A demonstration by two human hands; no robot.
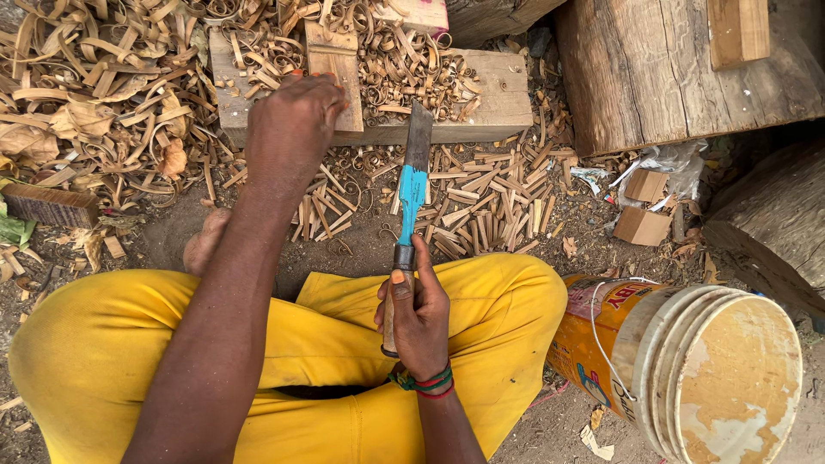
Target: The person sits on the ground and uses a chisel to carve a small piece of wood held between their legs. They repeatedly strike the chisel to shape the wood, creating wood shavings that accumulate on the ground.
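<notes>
A seated person's right hand (418,314) closes its fingers around the wooden handle of a heavy, stiff chopping knife (411,198), blade toward a wooden block (481,90). The left hand (296,116) grips a small, light wood piece (333,56) standing on it, among shavings (94,94).

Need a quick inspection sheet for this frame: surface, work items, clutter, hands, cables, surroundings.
Surface: wooden block on bare ground, strewn with shavings.
Work items: small wood piece on the block; knife with blue-wrapped blade, tip toward the block.
Clutter: curled shavings and split sticks; cardboard scraps.
Hands: left hand presses the wood piece; right hand in a closed grip on the knife handle.
Cables: nothing seen.
Surroundings: logs; stacked buckets on their side; yellow trousers.
</notes>
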